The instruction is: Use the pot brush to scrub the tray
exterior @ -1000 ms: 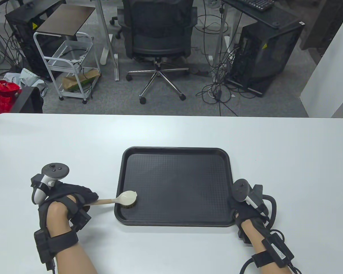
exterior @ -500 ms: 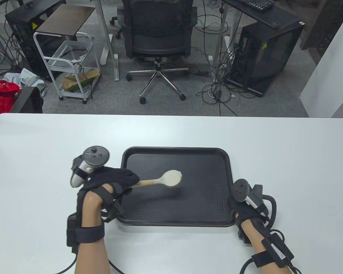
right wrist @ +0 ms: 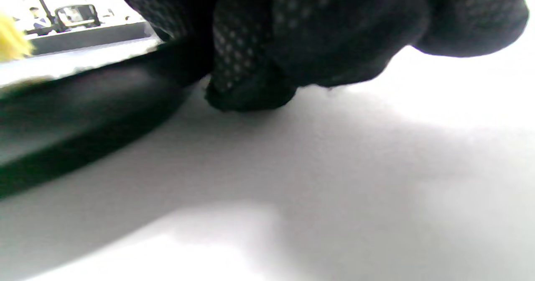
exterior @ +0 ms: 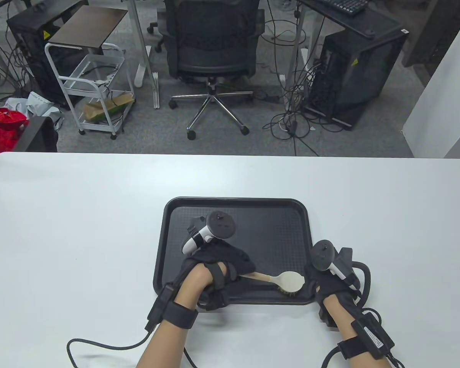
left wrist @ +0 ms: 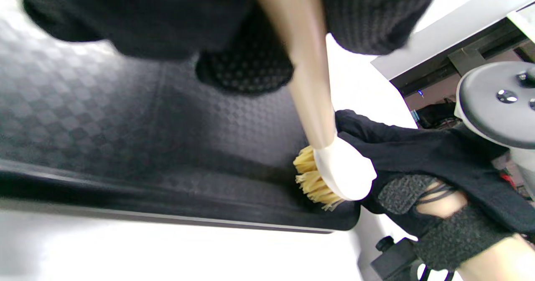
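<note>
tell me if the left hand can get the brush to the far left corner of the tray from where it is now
Probably yes. The left hand grips the pot brush over the tray's near right corner, and the tray floor between there and the far left corner is bare.

The left hand (exterior: 222, 264) reaches in from the near edge, its forearm angled up and to the right, wrist strapped and a cable trailing behind it. Its gloved fingers curl round the pale handle of the pot brush (exterior: 280, 281), and the tracker rides on the back of the hand, tipped toward the far side. The right hand (exterior: 329, 280) sits low at the right, forearm slanting in from the near right corner. Its fingers (right wrist: 250, 84) bend down, tips touching the table (right wrist: 334, 168) just beside the tray (exterior: 237, 207) corner.
</note>
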`<state>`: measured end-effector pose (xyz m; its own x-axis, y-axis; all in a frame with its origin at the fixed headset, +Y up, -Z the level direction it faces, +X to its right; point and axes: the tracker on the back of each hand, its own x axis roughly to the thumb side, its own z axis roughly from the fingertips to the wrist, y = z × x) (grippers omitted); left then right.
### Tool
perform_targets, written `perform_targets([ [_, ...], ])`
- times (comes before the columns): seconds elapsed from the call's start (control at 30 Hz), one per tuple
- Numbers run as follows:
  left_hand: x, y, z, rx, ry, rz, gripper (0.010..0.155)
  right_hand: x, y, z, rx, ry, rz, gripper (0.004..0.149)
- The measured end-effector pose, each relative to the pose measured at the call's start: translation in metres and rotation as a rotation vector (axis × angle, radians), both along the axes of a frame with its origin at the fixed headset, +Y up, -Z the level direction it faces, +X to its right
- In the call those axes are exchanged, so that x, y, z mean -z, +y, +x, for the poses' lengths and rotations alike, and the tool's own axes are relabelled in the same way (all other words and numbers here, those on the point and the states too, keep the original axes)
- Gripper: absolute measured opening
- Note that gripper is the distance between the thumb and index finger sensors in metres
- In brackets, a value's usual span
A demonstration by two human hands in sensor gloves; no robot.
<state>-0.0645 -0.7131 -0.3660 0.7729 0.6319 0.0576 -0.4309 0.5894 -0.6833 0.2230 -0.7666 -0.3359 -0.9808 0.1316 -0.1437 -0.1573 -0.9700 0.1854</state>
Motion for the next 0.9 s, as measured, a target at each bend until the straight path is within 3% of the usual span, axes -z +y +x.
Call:
perform_targets([
  [0.1,0.000,-0.004,0.006,-0.001,0.030,0.035,0.053,0.000,0.000,0.000,-0.003,0.000,0.001,0.058],
  [0.43,-0.009,-0.003,0.012,0.154,-0.044,-0.039,0.053,0.000,0.000,0.000,-0.002,0.000,0.001,0.058],
  [0.63,-0.005,0.009,-0.022,0.253,-0.020,-0.078,0.052,0.000,0.000,0.000,-0.003,0.000,0.001,0.058],
  [0.9,0.001,0.010,-0.075,0.243,0.090,-0.126,0.052,0.000,0.000,0.000,-0.001,0.000,0.001,0.058],
])
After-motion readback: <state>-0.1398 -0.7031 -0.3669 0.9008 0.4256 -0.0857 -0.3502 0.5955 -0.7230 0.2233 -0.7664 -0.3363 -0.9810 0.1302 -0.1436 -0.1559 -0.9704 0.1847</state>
